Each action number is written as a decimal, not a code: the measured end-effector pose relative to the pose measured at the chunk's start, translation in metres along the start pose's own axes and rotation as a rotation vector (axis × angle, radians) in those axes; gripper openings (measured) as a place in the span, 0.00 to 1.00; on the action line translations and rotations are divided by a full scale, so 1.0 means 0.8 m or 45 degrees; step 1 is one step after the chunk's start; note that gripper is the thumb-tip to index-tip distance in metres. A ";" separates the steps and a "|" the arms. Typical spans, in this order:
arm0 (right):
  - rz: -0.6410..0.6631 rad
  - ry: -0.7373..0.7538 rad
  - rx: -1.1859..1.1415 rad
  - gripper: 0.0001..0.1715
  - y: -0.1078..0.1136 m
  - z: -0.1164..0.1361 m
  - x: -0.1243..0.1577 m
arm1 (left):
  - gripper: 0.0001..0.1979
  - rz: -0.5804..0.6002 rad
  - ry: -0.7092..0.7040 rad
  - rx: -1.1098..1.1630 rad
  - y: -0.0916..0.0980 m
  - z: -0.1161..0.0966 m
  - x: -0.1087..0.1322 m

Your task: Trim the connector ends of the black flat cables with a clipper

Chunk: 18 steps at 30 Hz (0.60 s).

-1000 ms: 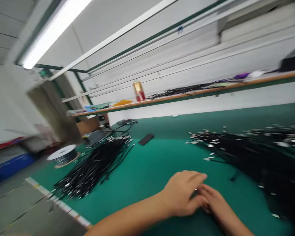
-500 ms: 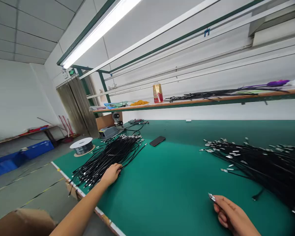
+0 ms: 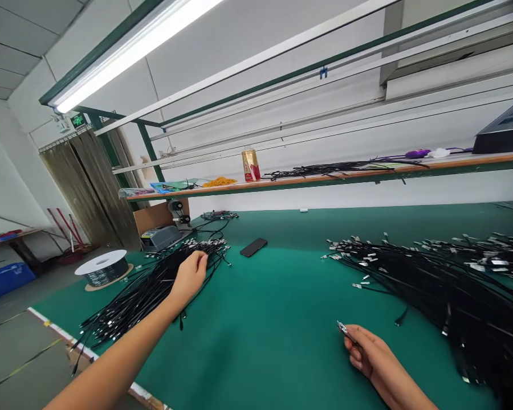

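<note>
1. Along the green-matted surface [image 3: 277,347] there's a left bundle of thin black cables [image 3: 147,290] with small metal ends, lying in a long loose sheaf, and well apart from it a bigger right pile [image 3: 436,290] of the same kind, its tips fanned toward the middle
2. Left hand [image 3: 189,279] is down on the far part of the left bundle, fingers curled over the cables and touching them. Can't tell from this angle if it's really gripping or just resting there
3. Right hand [image 3: 365,353] is pinched narrow, thumb and fingers holding a small metal connector [image 3: 342,327] over the mat, near the right pile. Whatever trails from it is hidden behind the hand
4. Handling-wise, I'd guess these cables are light and floppy and will snag on each other easily. The metal tips look small and maybe a bit slippery, so pinching just behind the tip for one cable, or taking a bundle around mid-length, seems the safest hold
5. Also on the surface: a black smartphone [image 3: 253,247], a white spool of dark cable [image 3: 105,267] and a grey machine [image 3: 160,237]. Up on the wooden shelf [image 3: 325,177] sit a gold can [image 3: 251,165] and yellow rubber bands [image 3: 219,181]
</note>
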State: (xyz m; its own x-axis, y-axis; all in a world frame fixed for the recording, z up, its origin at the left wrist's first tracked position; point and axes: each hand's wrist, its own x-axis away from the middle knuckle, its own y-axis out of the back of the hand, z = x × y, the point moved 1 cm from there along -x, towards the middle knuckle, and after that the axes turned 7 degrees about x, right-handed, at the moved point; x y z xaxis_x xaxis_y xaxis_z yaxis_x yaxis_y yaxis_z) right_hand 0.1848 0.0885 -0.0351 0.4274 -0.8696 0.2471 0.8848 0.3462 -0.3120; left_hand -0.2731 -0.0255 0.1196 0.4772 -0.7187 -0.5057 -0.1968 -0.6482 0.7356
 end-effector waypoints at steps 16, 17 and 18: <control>0.024 -0.034 -0.214 0.23 -0.002 0.023 0.013 | 0.23 0.585 -0.325 0.081 -0.122 -0.037 0.137; 0.032 -0.046 -0.211 0.22 -0.003 0.023 0.012 | 0.23 0.578 -0.296 0.041 -0.107 -0.019 0.141; 0.037 -0.058 -0.206 0.22 -0.004 0.022 0.011 | 0.23 0.568 -0.262 0.006 -0.092 0.001 0.144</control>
State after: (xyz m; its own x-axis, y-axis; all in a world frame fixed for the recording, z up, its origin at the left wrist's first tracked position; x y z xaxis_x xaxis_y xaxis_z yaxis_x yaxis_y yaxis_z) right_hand 0.1894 0.0859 -0.0157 0.4633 -0.8421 0.2759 0.8320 0.3062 -0.4625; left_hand -0.2042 -0.0610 0.0072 0.1667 -0.9610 -0.2207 -0.3473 -0.2667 0.8990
